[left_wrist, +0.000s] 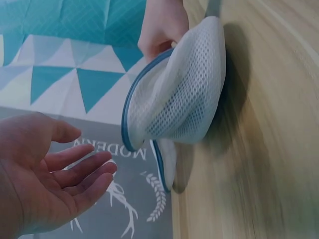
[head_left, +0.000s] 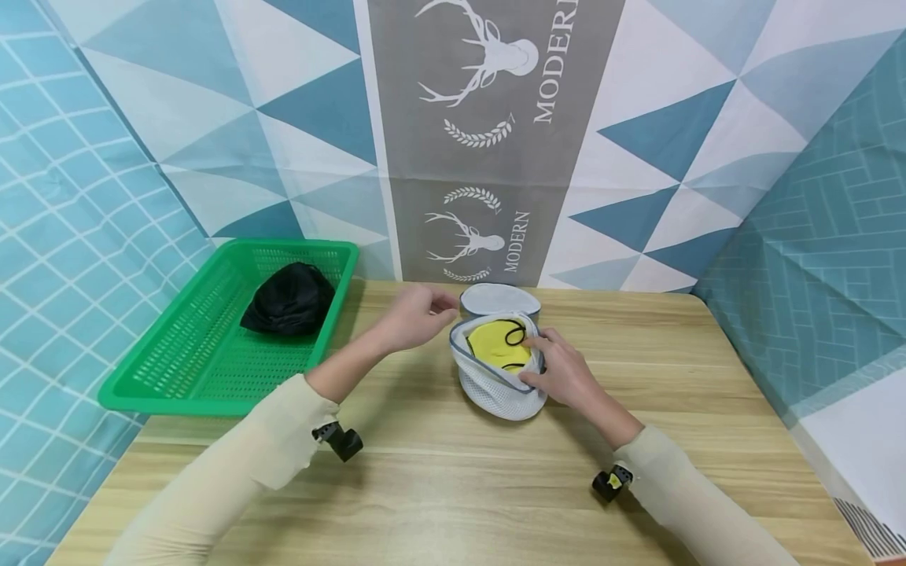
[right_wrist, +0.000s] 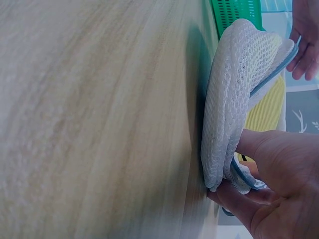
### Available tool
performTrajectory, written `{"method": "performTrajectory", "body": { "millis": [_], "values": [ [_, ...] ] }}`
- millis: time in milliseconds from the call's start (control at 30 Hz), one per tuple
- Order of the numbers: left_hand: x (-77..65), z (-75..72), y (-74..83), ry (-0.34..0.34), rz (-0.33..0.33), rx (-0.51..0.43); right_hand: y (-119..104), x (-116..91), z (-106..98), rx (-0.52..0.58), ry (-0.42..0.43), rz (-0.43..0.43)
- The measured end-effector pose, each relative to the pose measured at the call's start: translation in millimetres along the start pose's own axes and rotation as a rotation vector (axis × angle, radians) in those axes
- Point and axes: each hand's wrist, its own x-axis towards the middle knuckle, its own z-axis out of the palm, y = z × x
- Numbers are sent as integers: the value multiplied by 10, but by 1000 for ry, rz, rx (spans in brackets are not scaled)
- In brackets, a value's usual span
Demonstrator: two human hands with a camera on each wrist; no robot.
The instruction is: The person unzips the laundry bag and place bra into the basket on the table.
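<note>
A white mesh laundry bag (head_left: pixel 504 397) with blue edging stands on the table, its round lid flap (head_left: pixel 499 299) folded back toward the wall. Inside lies a yellow ribbed cloth item (head_left: pixel 490 343) with thin black cords. My right hand (head_left: pixel 562 369) grips the bag's right rim, thumb and fingers on either side of the edge, as the right wrist view shows closer. To the left of the opening, my left hand (head_left: pixel 419 318) hovers with nothing in it. Its fingers are loosely bent and apart from the bag (left_wrist: pixel 184 94) in the left wrist view.
At the left of the table sits a green perforated plastic basket (head_left: pixel 212 405) holding a bundled black cloth item (head_left: pixel 290 300). Patterned fabric with deer prints (head_left: pixel 474 236) hangs right behind the wooden table (head_left: pixel 439 495). Small black cameras are strapped to both forearms.
</note>
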Motion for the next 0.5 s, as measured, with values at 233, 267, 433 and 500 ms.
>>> {"method": "performTrajectory", "body": {
  "millis": [233,267,433,500],
  "values": [
    [34,123,89,-24,25,2,128,38,84,-9,3,-18],
    [42,141,98,-29,33,5,192,57,136,-24,12,-24],
    [82,227,111,-51,78,38,15,2,9,4,-22,9],
    [90,255,106,-51,86,50,-144,-39,-103,18,-45,36]
  ]
}}
